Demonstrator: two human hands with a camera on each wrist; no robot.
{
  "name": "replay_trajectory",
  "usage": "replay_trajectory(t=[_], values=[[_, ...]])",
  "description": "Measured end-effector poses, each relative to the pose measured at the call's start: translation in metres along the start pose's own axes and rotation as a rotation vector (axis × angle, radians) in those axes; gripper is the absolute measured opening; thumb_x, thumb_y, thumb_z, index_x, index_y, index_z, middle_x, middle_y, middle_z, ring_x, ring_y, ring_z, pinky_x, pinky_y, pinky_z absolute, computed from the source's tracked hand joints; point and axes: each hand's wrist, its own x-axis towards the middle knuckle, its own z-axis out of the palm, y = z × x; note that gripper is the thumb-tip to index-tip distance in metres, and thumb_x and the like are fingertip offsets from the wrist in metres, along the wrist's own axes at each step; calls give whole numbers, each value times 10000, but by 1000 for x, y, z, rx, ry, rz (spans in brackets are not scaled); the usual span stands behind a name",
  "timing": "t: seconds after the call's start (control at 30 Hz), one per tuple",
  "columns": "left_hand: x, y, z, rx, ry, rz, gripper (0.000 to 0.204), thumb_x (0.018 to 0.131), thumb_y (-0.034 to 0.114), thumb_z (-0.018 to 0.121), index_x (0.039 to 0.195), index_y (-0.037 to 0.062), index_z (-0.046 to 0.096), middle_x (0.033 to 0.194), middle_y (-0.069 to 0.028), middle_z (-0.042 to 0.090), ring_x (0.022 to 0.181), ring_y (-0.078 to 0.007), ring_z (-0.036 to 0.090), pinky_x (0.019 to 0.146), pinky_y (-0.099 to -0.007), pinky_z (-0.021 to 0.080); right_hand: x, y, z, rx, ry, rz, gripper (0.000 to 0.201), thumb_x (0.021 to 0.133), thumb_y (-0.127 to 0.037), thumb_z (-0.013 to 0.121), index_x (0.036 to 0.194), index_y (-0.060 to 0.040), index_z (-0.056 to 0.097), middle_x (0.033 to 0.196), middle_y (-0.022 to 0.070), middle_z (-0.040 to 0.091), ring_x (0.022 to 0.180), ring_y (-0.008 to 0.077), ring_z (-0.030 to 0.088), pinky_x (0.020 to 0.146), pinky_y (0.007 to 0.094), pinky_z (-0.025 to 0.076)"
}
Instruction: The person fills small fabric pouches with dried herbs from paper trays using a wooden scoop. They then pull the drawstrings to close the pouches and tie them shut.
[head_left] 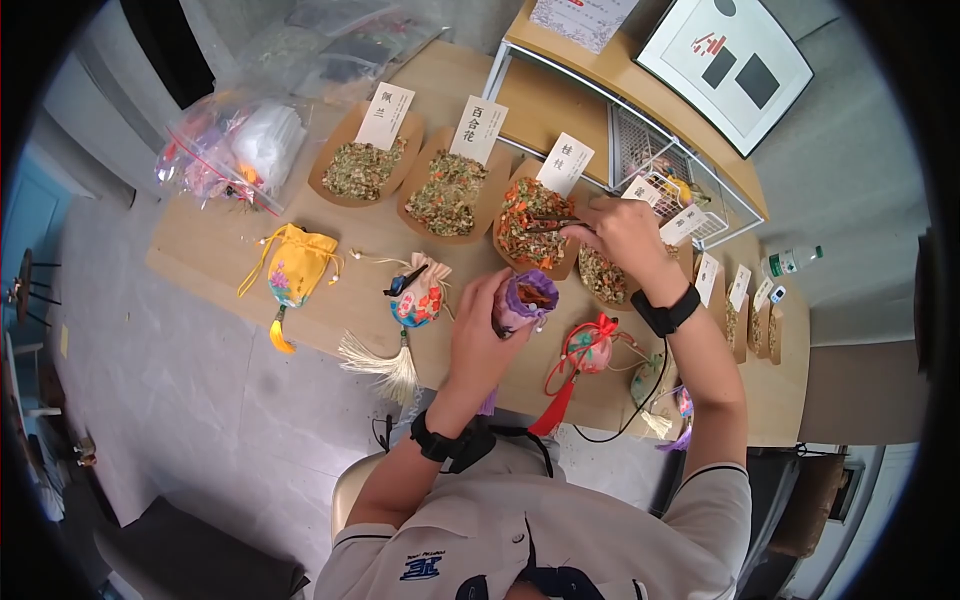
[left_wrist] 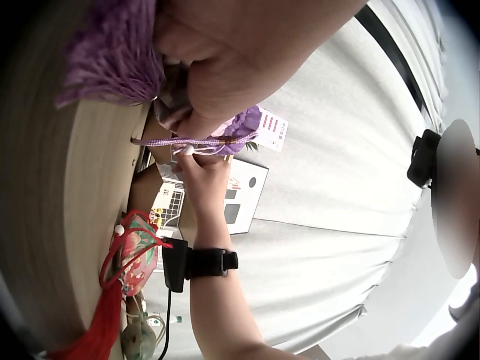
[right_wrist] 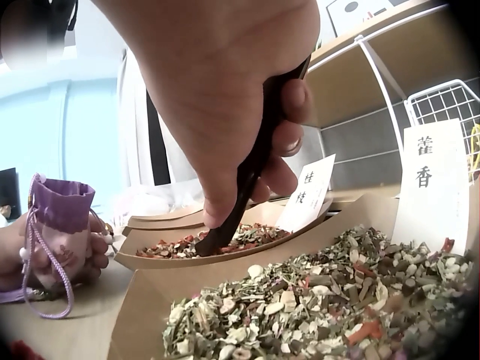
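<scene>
My left hand (head_left: 478, 330) grips a purple and pink drawstring pouch (right_wrist: 64, 217), mouth up, its purple cord hanging down the side. Orange-brown bits show inside the pouch's mouth in the head view. Curled round a pair of dark tongs (right_wrist: 251, 169), my right hand (head_left: 625, 235) is over the third paper tray (head_left: 508, 252). The tips of the tongs reach into the orange and green dried herbs (head_left: 520, 205) there. A card with Chinese characters (head_left: 565, 165) stands at that tray's back. In the left wrist view a purple tassel (left_wrist: 112, 56) hangs beside the left hand.
More herb trays (head_left: 415, 222) with cards line the table (head_left: 200, 240) on both sides. Yellow (head_left: 300, 262), cream (head_left: 418, 300) and red-corded (head_left: 590, 350) pouches lie along the front. Behind are plastic bags (head_left: 240, 150), a wooden shelf (head_left: 560, 60) and a bottle (head_left: 793, 262).
</scene>
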Motion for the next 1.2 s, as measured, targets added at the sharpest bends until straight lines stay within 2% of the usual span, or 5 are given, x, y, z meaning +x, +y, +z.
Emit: replay_trajectory(t=[0.67,0.8,0.97,1.07,1.2], values=[[0,2,0,4,-5,8,672,695,76,798,1318,36,549,1217,-149,577,1132,-311,601,959,-385,493,3,-8,21,-20,-51,39,402,916,-441,636,711,-96,652,661,73,640,616,277,638,526,381,495],[0,2,-1,-5,-3,8,667,697,72,793,1317,36,550,1221,-149,576,1135,-311,601,961,-385,493,1,-7,23,121,11,102,372,901,-410,675,723,-85,707,638,96,638,584,298,625,513,391,486],[1,2,0,-5,5,7,667,700,64,790,1320,35,548,1218,-147,575,1134,-308,601,963,-382,491,-1,-7,-1,327,109,222,304,877,-349,731,781,-62,758,598,143,603,541,313,602,495,380,456],[1,1,0,-14,10,9,676,704,59,794,1329,36,537,1223,-153,569,1135,-320,597,958,-390,493,-11,-6,-19,381,40,214,300,870,-327,745,785,-39,746,599,137,597,523,307,584,487,361,442],[0,1,0,-21,9,16,692,710,59,803,1341,41,518,1233,-166,561,1131,-350,592,944,-411,500,-18,-24,-50,550,74,69,312,838,-327,768,772,-24,734,595,105,593,511,300,572,475,352,429]])
